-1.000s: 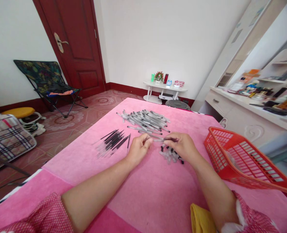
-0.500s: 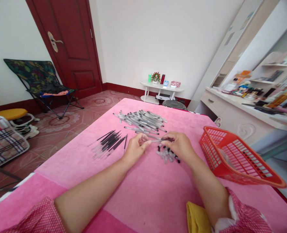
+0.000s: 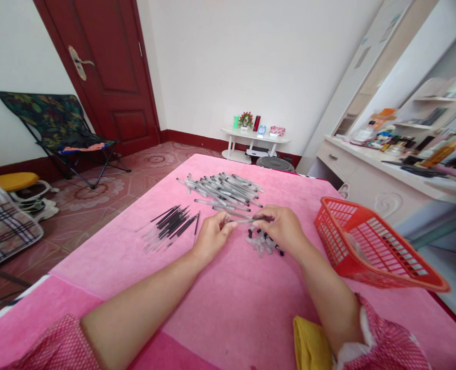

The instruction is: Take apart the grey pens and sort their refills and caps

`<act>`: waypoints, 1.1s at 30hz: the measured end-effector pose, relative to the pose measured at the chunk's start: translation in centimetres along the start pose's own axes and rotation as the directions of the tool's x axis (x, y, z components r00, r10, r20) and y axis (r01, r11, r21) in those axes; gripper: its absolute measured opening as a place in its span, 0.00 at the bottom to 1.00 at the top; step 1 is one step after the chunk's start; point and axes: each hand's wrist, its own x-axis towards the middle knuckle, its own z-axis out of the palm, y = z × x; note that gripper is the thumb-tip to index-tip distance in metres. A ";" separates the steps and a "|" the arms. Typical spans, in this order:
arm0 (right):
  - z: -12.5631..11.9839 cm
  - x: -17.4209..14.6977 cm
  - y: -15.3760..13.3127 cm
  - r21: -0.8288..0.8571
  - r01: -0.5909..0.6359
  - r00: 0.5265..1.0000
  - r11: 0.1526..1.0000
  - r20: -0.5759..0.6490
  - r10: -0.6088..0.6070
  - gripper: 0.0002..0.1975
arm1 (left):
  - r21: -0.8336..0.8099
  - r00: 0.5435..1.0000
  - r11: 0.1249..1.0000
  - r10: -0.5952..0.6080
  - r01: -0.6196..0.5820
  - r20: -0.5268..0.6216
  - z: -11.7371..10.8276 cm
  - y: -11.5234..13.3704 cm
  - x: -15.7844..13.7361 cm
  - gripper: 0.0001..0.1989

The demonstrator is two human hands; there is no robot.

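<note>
My left hand (image 3: 211,235) and my right hand (image 3: 282,225) are close together above the pink cloth, joined by a slim, see-through grey pen (image 3: 244,221). Thumb and fingers of my left hand pinch its left end, while my right hand grips the right end. My fingers cover both ends. Just under my right hand lies a small heap of clear and black pen caps (image 3: 264,244). Beyond both hands is a pile of grey pens with black ends (image 3: 223,189). To the left of my left hand, black pen refills (image 3: 174,223) lie roughly side by side.
A red plastic basket (image 3: 382,252) stands at the table's right side. A folded yellow cloth (image 3: 311,343) lies by my right forearm. Pink cloth (image 3: 220,303) covers the table. Farther off are a low white stand (image 3: 231,132), a folding chair (image 3: 54,123) and a cluttered dresser (image 3: 382,180).
The whole view has shifted slightly, so things appear a little further left. Both hands keep their grip on the pen, with hardly any movement between them.
</note>
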 end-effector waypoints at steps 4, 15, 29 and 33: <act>-0.4 0.1 0.1 0.054 0.040 0.999 0.998 0.007 -0.040 0.05 | -0.020 0.996 1.000 -0.007 0.009 0.083 0.1 0.4 -0.3 0.16; -1.8 0.5 0.8 -0.104 0.171 0.981 0.980 -0.079 -0.179 0.03 | -0.484 0.908 0.768 -0.339 0.419 0.248 0.2 0.7 0.0 0.25; -1.5 0.3 1.7 0.031 0.031 0.984 0.999 -0.175 -0.025 0.07 | -0.473 0.948 0.854 -0.068 0.217 0.312 2.1 0.5 0.3 0.35; -1.3 0.3 1.1 0.011 0.053 0.993 0.999 -0.106 -0.051 0.07 | -0.373 0.988 0.916 -0.119 0.147 0.098 1.1 0.6 0.7 0.24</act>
